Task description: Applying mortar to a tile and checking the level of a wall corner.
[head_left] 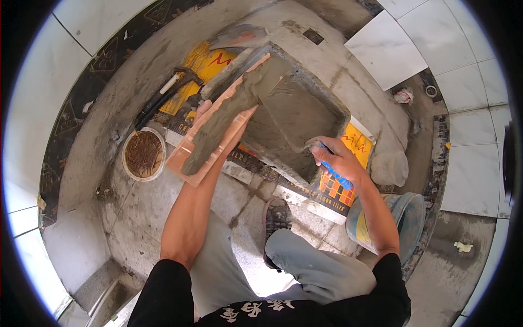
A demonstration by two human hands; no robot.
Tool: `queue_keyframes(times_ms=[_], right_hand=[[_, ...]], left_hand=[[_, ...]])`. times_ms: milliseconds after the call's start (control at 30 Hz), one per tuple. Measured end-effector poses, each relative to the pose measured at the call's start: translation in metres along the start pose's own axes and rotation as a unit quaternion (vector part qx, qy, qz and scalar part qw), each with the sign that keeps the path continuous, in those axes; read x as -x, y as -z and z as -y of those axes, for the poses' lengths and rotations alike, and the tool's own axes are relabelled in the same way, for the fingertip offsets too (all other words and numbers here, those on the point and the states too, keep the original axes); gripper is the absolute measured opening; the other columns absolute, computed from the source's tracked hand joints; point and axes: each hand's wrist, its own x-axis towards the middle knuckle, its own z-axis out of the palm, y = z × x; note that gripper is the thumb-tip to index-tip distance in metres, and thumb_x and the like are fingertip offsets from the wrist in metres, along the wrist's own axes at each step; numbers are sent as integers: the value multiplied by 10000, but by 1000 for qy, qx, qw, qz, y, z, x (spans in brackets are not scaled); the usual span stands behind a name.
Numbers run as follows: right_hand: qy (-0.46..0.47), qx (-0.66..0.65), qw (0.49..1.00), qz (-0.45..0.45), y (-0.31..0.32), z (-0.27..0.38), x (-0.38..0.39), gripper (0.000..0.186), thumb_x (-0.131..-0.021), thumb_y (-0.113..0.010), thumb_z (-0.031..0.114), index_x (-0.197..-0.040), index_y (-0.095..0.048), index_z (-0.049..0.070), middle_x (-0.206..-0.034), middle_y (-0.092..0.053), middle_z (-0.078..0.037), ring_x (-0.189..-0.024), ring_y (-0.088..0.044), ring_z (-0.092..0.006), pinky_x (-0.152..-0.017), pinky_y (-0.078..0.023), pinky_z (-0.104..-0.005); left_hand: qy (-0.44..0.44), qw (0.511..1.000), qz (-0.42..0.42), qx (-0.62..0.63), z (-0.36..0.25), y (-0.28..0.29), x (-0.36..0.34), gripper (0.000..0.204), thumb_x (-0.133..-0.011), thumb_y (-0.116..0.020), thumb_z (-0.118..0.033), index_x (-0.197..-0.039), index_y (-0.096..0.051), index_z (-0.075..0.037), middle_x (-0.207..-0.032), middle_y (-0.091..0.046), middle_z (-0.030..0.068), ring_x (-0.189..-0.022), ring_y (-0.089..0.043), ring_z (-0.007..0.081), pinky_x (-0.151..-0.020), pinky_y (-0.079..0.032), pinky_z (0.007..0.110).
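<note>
My left hand (236, 131) supports a long reddish-brown tile strip (229, 147) from beneath, fingertips showing at its far edge. A thick band of wet grey mortar (218, 122) lies along the strip, whose far end overhangs a rectangular tub (328, 90). In my right hand (340, 158), closed round a blue-wrapped handle (339, 175), is a trowel. Its blade seems to reach up and left over the tub toward the strip, but mortar blurs its outline. More wet mortar (310, 111) fills the tub.
Yellow tile cartons (357, 144) lie under and around the tub. To the left are a hammer (163, 92) and a round container of nails (144, 155). A bucket (411, 220) stands by my right forearm. White tiles (387, 49) line the far right.
</note>
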Motion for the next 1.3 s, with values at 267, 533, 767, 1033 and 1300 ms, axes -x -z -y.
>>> queue_keyframes(times_ms=[267, 533, 767, 1033, 1300], right_hand=[[136, 285, 943, -107, -20, 1, 10, 453, -952, -685, 397, -1255, -658, 61, -990, -713, -208, -910, -691, -380, -826, -533, -459], [142, 296, 929, -172, -9, -7, 23, 442, -895, -759, 312, -1261, -656, 86, -1041, -707, -212, -959, -691, -393, -838, -544, -448], [238, 265, 910, -214, -45, -40, 1, 418, -895, -766, 203, -1269, -631, 73, -927, -651, -177, -822, -656, -367, -737, -541, -411], [222, 167, 919, -280, -73, -84, 13, 439, -885, -773, 118, -1285, -603, 59, -938, -597, -142, -816, -598, -255, -733, -505, -363], [218, 48, 923, -313, -94, -77, -32, 455, -908, -770, 145, -1296, -552, 50, -955, -599, -97, -840, -558, -174, -770, -496, -321]], left_hand=[[-30, 997, 43, -50, -12, 18, -5, 734, -950, -611, -222, -1509, -312, 148, -1534, -406, 321, -1427, -434, 374, -1250, -281, 482], [19, 999, 13, -48, -38, 35, 2, 655, -975, -523, -277, -1502, -386, 87, -1449, -532, 267, -1287, -586, 381, -1110, -479, 524], [53, 998, 29, -16, -18, 25, -2, 631, -978, -537, -235, -1505, -381, 75, -1434, -526, 304, -1270, -588, 415, -1119, -465, 535], [47, 996, 25, -67, -20, 28, -1, 604, -1006, -491, -249, -1521, -382, 47, -1455, -534, 261, -1278, -596, 385, -1117, -489, 497], [148, 982, 106, -57, -29, 30, -1, 645, -995, -492, -242, -1558, -332, 29, -1556, -431, 245, -1383, -501, 377, -1187, -394, 510]])
